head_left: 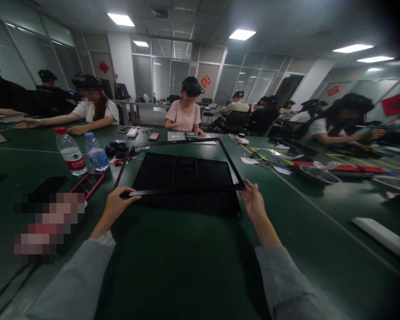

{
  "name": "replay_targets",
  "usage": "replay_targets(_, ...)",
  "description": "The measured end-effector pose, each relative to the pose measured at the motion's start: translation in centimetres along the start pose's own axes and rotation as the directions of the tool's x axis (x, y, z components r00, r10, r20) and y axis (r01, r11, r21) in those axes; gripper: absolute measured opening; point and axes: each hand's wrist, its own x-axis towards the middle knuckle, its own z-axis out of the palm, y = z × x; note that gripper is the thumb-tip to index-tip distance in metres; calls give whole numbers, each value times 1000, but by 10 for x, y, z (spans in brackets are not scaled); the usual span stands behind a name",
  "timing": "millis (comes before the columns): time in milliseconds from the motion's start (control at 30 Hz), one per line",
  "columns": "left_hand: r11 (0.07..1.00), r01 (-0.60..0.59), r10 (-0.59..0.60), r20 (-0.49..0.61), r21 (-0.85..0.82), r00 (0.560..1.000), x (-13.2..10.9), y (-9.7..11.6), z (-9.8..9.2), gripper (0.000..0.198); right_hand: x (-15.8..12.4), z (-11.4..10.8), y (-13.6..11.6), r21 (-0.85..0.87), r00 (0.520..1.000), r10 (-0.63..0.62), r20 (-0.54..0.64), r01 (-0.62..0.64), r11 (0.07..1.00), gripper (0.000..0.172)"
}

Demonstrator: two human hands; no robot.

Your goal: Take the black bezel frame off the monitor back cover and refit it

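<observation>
A thin black rectangular frame (pixel 183 142) is held tilted above a flat black panel (pixel 183 175) that lies on the green table (pixel 186 266). My left hand (pixel 115 205) grips the frame's near left corner. My right hand (pixel 252 200) holds the near right corner with its fingers curled round the edge. The frame's far side is raised higher than the near side. Both my arms wear grey sleeves.
Two water bottles (pixel 70 152) stand at the left, with a pink-cased phone (pixel 87 184) and a black phone (pixel 50 184) near them. Several people sit around the table. Cables and parts (pixel 320 171) lie at the right, a white strip (pixel 383 234) at the near right.
</observation>
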Motion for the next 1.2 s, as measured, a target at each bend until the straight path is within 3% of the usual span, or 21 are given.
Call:
replay_targets(100,995,-83,82,19,59,996,-1,8,7,50,-8,-4,-16,83,979,50,198,-68,994,70)
replay_targets(167,988,-129,126,41,89,991,-3,14,13,46,-13,-4,-17,-12,968,-4,250,8,1000,70)
replay_targets(267,974,-188,180,68,128,981,-5,20,24,38,-17,0,-2,-258,960,-197,198,245,935,74)
replay_targets(333,966,-209,196,96,154,976,-6,20,29,33,-17,0,14,-395,945,-299,131,326,859,72)
replay_targets(533,958,-228,190,209,176,959,-6,9,38,27,-22,-7,43,-558,953,-292,79,285,779,71)
replay_targets(933,953,-253,206,256,166,944,-5,5,38,27,-28,-12,53,-563,964,-247,95,257,785,68)
replay_targets(1200,968,-212,170,269,134,948,-1,-1,29,31,-23,5,51,-529,960,-252,119,276,803,63)
